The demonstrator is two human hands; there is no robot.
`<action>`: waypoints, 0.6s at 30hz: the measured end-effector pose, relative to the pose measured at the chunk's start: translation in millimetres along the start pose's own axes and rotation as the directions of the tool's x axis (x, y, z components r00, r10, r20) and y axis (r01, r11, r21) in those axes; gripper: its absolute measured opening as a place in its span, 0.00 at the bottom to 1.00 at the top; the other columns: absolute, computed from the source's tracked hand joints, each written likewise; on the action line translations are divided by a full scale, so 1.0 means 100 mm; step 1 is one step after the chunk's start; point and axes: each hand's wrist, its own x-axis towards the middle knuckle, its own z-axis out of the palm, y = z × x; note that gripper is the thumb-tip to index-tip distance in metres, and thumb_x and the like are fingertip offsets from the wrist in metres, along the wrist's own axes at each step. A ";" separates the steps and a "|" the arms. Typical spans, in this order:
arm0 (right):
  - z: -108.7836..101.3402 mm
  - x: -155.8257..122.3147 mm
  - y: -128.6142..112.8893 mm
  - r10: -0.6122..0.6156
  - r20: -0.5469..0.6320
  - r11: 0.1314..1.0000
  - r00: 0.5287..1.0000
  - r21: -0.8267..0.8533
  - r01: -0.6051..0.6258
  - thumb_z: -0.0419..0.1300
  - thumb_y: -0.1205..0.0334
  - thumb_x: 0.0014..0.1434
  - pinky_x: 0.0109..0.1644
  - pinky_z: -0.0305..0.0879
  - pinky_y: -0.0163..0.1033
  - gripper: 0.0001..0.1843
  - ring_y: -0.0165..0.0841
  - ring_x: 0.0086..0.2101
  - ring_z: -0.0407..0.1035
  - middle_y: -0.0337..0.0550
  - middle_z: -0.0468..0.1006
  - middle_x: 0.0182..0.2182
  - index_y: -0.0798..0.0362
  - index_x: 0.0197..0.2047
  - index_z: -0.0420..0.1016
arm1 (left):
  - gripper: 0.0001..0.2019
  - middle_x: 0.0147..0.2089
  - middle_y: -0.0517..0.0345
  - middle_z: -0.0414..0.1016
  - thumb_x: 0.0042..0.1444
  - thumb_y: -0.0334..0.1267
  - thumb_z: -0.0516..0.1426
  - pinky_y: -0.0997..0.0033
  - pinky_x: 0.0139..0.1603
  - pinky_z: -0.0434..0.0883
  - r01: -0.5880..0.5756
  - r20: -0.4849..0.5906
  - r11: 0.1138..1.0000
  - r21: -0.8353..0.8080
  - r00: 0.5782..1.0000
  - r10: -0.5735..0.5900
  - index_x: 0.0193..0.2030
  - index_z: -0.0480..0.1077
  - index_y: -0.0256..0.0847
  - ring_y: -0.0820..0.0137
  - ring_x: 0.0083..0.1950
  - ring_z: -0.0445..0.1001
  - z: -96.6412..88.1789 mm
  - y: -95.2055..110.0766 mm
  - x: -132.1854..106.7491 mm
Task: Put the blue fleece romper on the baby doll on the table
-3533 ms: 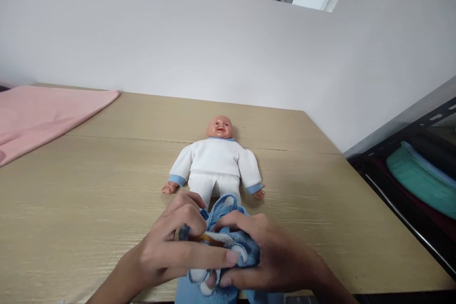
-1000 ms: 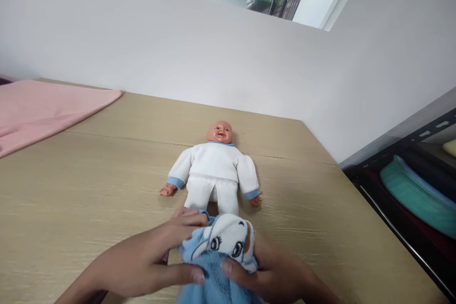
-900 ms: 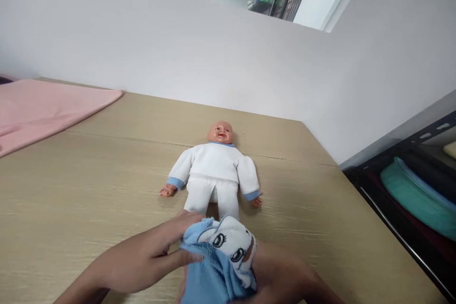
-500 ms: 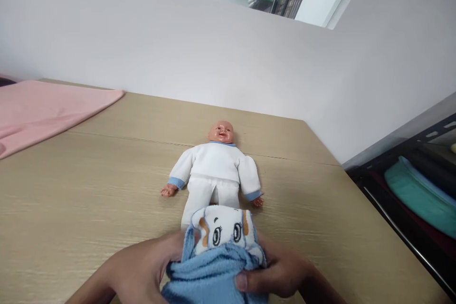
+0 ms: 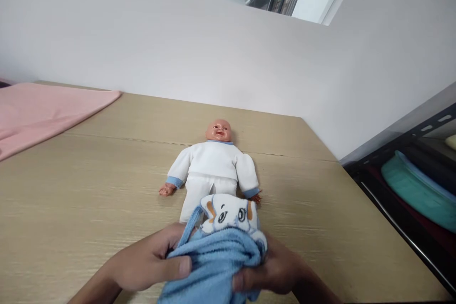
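Blue cloth [image 5: 217, 251] bunches between left grip [image 5: 149, 259] and right grip [image 5: 276, 266].

Open desk [image 5: 89, 194] on either side of the doll [image 5: 213, 160] leaves room to pass. Beyond it, the wall [image 5: 213, 61] bars the way; before its legs, the blue cloth [image 5: 210, 266] does; well left of it lies the pink cloth [image 5: 46, 114].

Single head-worn view, sited above the near side of the wood-grain table [image 5: 89, 190], faces forward and down toward the white wall [image 5: 178, 47]; left hand [image 5: 151, 262] and right hand [image 5: 276, 266] close, baby doll [image 5: 213, 159] farther off.
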 end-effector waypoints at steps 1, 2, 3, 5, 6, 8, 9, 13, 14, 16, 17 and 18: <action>0.01 -0.02 0.02 0.024 -0.040 0.997 0.999 0.077 -0.021 0.81 0.39 0.55 0.69 0.75 0.48 0.35 0.45 0.57 0.81 0.47 0.88 0.52 0.52 0.58 0.86 | 0.35 0.51 0.50 0.85 0.60 0.75 0.64 0.60 0.55 0.82 -0.012 0.014 0.999 -0.048 1.000 0.013 0.53 0.86 0.43 0.55 0.51 0.81 0.01 0.00 0.01; 0.01 -0.03 0.04 0.054 -0.071 0.990 0.996 0.132 -0.045 0.81 0.39 0.55 0.68 0.75 0.48 0.34 0.44 0.54 0.82 0.46 0.88 0.50 0.53 0.56 0.87 | 0.38 0.50 0.50 0.86 0.55 0.76 0.67 0.59 0.55 0.82 -0.019 0.036 0.994 -0.111 0.999 0.023 0.54 0.86 0.43 0.54 0.50 0.82 0.02 -0.01 0.02; 0.02 -0.03 0.06 0.085 -0.091 0.983 0.992 0.171 -0.069 0.81 0.39 0.53 0.68 0.76 0.48 0.34 0.44 0.53 0.82 0.46 0.88 0.48 0.53 0.54 0.88 | 0.42 0.49 0.49 0.86 0.49 0.76 0.71 0.58 0.54 0.82 -0.015 0.063 0.984 -0.180 0.998 0.027 0.57 0.85 0.42 0.52 0.50 0.83 0.03 -0.03 0.03; 0.04 -0.04 0.07 0.142 -0.085 0.970 0.986 0.209 -0.122 0.82 0.38 0.52 0.69 0.75 0.48 0.34 0.44 0.53 0.82 0.45 0.88 0.47 0.53 0.53 0.89 | 0.47 0.48 0.46 0.86 0.44 0.74 0.75 0.55 0.54 0.82 0.010 0.086 0.958 -0.287 0.996 0.016 0.62 0.83 0.39 0.49 0.51 0.84 0.05 -0.06 0.06; 0.05 -0.04 0.05 0.154 -0.073 0.968 0.985 0.213 -0.136 0.82 0.38 0.52 0.69 0.75 0.48 0.35 0.44 0.54 0.82 0.45 0.88 0.48 0.52 0.55 0.88 | 0.47 0.48 0.45 0.87 0.46 0.73 0.74 0.54 0.56 0.81 0.018 0.062 0.952 -0.306 0.998 0.001 0.62 0.82 0.38 0.49 0.51 0.84 0.05 -0.08 0.08; 0.06 -0.02 0.00 0.137 -0.033 0.972 0.990 0.196 -0.128 0.81 0.40 0.54 0.71 0.73 0.48 0.35 0.44 0.57 0.81 0.46 0.88 0.51 0.50 0.59 0.87 | 0.42 0.46 0.44 0.87 0.54 0.74 0.70 0.52 0.59 0.80 0.000 -0.044 0.958 -0.287 0.999 -0.014 0.59 0.84 0.38 0.50 0.51 0.84 0.05 -0.10 0.09; 0.07 -0.01 -0.03 0.121 0.011 0.977 0.993 0.177 -0.121 0.82 0.41 0.54 0.72 0.71 0.48 0.36 0.45 0.58 0.81 0.46 0.88 0.52 0.50 0.60 0.86 | 0.40 0.45 0.45 0.87 0.56 0.75 0.68 0.51 0.60 0.80 -0.013 -0.097 0.965 -0.262 0.995 -0.013 0.57 0.84 0.38 0.50 0.50 0.84 0.05 -0.11 0.10; 0.10 0.07 -0.14 0.084 0.226 0.985 0.970 0.128 -0.115 0.88 0.46 0.44 0.70 0.73 0.46 0.37 0.48 0.58 0.82 0.48 0.88 0.50 0.53 0.53 0.88 | 0.40 0.35 0.48 0.85 0.60 0.79 0.61 0.53 0.52 0.83 0.054 -0.094 0.985 -0.161 0.993 -0.070 0.51 0.85 0.39 0.55 0.39 0.84 0.07 -0.10 0.09; 0.11 0.09 -0.16 0.083 0.237 0.984 0.968 0.137 -0.118 0.88 0.45 0.43 0.68 0.74 0.45 0.37 0.48 0.57 0.83 0.47 0.88 0.49 0.54 0.52 0.88 | 0.39 0.32 0.49 0.84 0.62 0.79 0.60 0.54 0.49 0.83 0.081 -0.077 0.987 -0.141 0.993 -0.092 0.49 0.85 0.40 0.56 0.36 0.83 0.09 -0.10 0.08; 0.13 0.09 -0.17 0.081 0.211 0.975 0.974 0.184 -0.121 0.88 0.44 0.43 0.67 0.76 0.45 0.40 0.47 0.56 0.83 0.47 0.88 0.49 0.54 0.55 0.86 | 0.38 0.30 0.51 0.82 0.64 0.79 0.58 0.56 0.47 0.84 0.098 -0.076 0.990 -0.102 0.991 -0.106 0.46 0.85 0.41 0.57 0.34 0.82 0.13 -0.11 0.05; 0.14 0.08 -0.16 0.087 0.201 0.969 0.976 0.210 -0.130 0.88 0.44 0.43 0.66 0.76 0.46 0.41 0.47 0.56 0.84 0.47 0.88 0.49 0.54 0.57 0.85 | 0.38 0.30 0.52 0.82 0.65 0.78 0.57 0.56 0.47 0.84 0.097 -0.093 0.991 -0.087 0.990 -0.105 0.46 0.85 0.41 0.57 0.35 0.83 0.16 -0.13 0.02; 0.16 0.07 -0.16 0.096 0.187 0.962 0.978 0.234 -0.139 0.87 0.43 0.44 0.66 0.77 0.46 0.43 0.47 0.55 0.84 0.47 0.89 0.48 0.53 0.58 0.85 | 0.37 0.30 0.52 0.83 0.66 0.77 0.57 0.57 0.48 0.84 0.097 -0.117 0.993 -0.072 0.988 -0.105 0.47 0.85 0.41 0.57 0.36 0.83 0.20 -0.15 0.00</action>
